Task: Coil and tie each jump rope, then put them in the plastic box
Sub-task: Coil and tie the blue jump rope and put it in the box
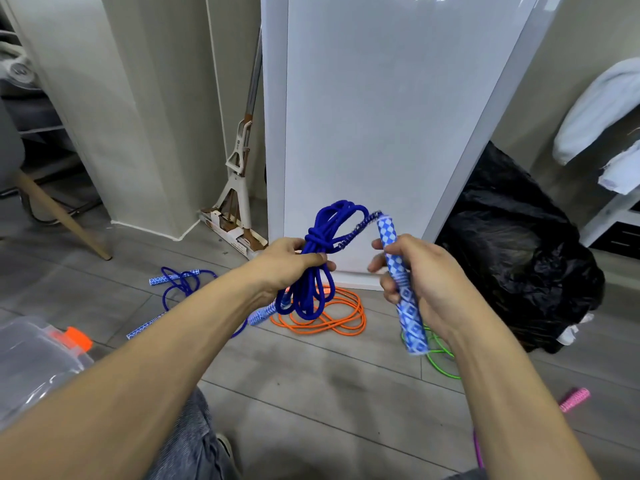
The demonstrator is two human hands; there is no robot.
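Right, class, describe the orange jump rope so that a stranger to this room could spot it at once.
Start at the tall white panel straight ahead. At its foot, on the grey floor, the orange jump rope lies in a loose pile. It alone is orange: the blue floor rope lies to its left, the green rope to its right.

The rope (317,239) the left hand (284,261) is gripping is showing deep blue, and the handle (412,323) in the right hand (419,271) is wearing blue-and-white diamonds — matching the second blue rope (180,284) left of the left hand. An orange rope (346,331) is glowing beneath the left hand, a bright green rope (441,368) under the right — a pink handle (575,399) and black bag (519,271) are showing to its right.
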